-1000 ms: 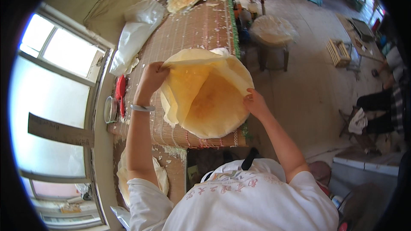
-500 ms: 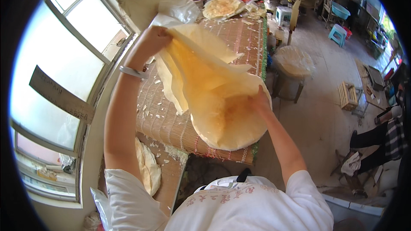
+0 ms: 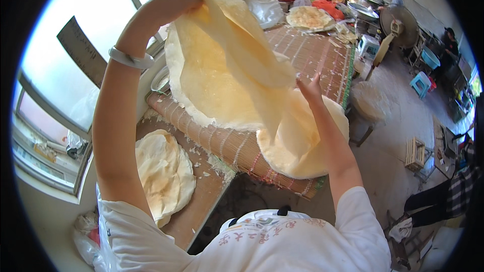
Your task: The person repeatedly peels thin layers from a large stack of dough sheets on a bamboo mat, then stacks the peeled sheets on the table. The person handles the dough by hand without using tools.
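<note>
A large, thin, pale yellow flatbread [image 3: 222, 70] hangs in the air, folded over on itself. My left hand [image 3: 174, 0] grips its upper edge, raised high, with a white bangle on the wrist. My right hand [image 3: 310, 86] pinches its lower right edge. Under it, on a reed mat [image 3: 302, 55] that covers the table, lies another round flatbread [image 3: 302, 141] near the front edge. The lifted sheet hides part of the mat.
A stack of flatbreads [image 3: 164, 171] sits on a lower wooden board at my left. More flatbread [image 3: 308, 17], white and red bags lie at the mat's far end. Windows line the left wall. Stools, a small crate and seated people are at the right.
My left hand has risen higher and farther left, which stretches the flatbread upward. The sheet has folded over, and the view has tilted up toward the far end of the room.
</note>
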{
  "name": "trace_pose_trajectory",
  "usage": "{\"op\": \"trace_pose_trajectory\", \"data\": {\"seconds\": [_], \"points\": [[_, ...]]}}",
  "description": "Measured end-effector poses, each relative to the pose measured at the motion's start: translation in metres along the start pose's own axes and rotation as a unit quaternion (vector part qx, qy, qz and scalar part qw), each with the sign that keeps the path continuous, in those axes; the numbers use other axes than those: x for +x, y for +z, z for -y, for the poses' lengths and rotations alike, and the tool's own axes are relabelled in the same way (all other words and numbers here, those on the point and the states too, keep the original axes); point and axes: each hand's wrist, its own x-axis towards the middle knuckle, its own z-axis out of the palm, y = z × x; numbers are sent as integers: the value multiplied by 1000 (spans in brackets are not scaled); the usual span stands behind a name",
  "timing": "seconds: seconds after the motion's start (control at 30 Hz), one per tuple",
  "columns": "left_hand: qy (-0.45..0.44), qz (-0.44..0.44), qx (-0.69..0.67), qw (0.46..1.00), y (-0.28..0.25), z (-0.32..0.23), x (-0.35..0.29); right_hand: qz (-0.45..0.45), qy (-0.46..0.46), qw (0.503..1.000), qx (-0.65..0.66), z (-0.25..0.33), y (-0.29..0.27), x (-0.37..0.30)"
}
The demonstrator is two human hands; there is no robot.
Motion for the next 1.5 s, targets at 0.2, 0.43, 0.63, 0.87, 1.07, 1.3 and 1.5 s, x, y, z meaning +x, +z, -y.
{"op": "trace_pose_trajectory", "data": {"seconds": [0.2, 0.43, 0.63, 0.87, 1.07, 1.3, 1.5], "points": [[-66, -55, 57, 995, -37, 12, -62, 110, -284, 947, 106, 90, 66, -116], [-120, -48, 166, 978, -75, 32, -137, 187, -287, 926, 160, 184, 144, -213], [-179, -54, 69, 980, -123, 20, -220, 166, -324, 907, 213, 236, 211, -260], [-279, -107, 38, 954, -169, 55, -324, 309, -222, 838, 392, 280, 250, -282], [-254, -106, -21, 961, -172, 97, -444, 484, -177, 790, 330, 304, 271, -260], [-407, -93, 19, 909, -159, 192, -587, 617, -378, 690, 25, 365, 353, -308], [-336, -239, 270, 870, -192, 243, -677, 499, -465, 719, 129, 403, 456, -390]]}}
